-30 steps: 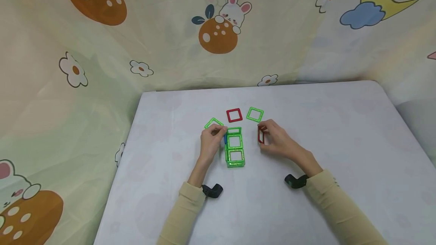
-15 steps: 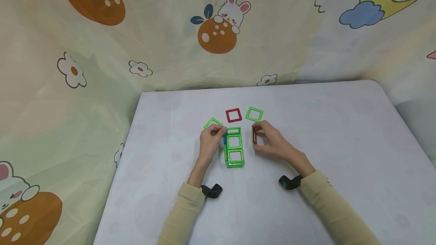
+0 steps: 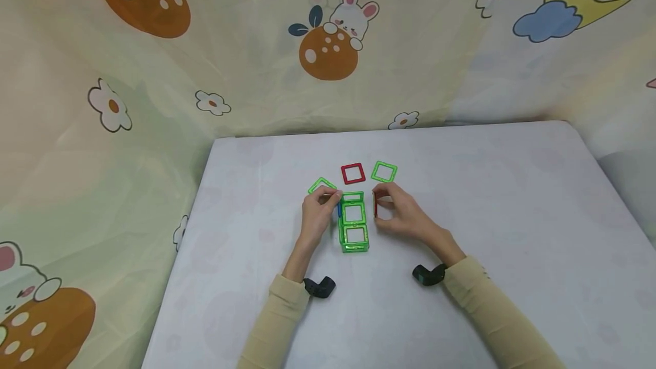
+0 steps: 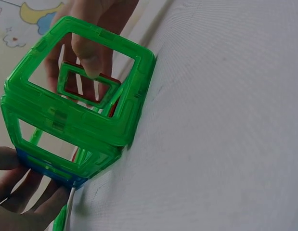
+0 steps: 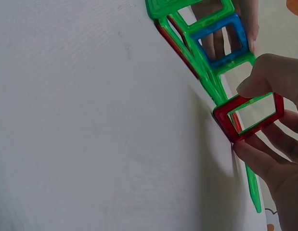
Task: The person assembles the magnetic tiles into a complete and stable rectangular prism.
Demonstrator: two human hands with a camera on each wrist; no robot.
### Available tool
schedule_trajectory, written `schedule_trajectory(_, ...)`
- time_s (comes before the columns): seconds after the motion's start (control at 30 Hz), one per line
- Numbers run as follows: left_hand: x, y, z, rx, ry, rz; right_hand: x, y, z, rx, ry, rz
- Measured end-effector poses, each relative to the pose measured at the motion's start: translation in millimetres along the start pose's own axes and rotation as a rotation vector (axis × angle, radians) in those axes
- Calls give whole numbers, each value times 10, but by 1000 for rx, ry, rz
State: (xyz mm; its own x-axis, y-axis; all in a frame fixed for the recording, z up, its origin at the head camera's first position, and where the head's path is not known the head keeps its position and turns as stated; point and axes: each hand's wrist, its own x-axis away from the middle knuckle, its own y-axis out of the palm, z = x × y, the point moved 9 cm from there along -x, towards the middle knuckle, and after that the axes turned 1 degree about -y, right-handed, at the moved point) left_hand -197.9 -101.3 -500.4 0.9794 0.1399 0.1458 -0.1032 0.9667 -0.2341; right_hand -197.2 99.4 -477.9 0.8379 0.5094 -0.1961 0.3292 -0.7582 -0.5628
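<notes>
A long frame of green magnetic tiles stands on the table, made of open squares joined in a row. My left hand is at its left side, fingers and thumb holding a blue magnetic tile set in that wall. Just right of the frame, my right hand pinches a red square magnetic tile by its edges. The red tile is upright, facing the frame's right side with a narrow gap between them in the head view. Part of the blue tile is hidden by the left hand.
Behind the frame lie a loose red square tile and a loose green square tile. Another green tile lies partly hidden behind the left hand. A patterned cloth hangs at the table's back edge.
My right hand has moved left with the red tile, bringing it close to the green frame and turning it more edge-on. The left hand has stayed at the blue tile.
</notes>
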Motion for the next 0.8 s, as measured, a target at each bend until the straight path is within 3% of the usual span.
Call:
schedule_trajectory(0.47,-3,-2,-2,-3,13,-13,-59,81,-24,-76,-32,18)
schedule_trajectory(0.8,-13,-1,-16,-1,10,-18,-90,149,-40,-66,-21,1)
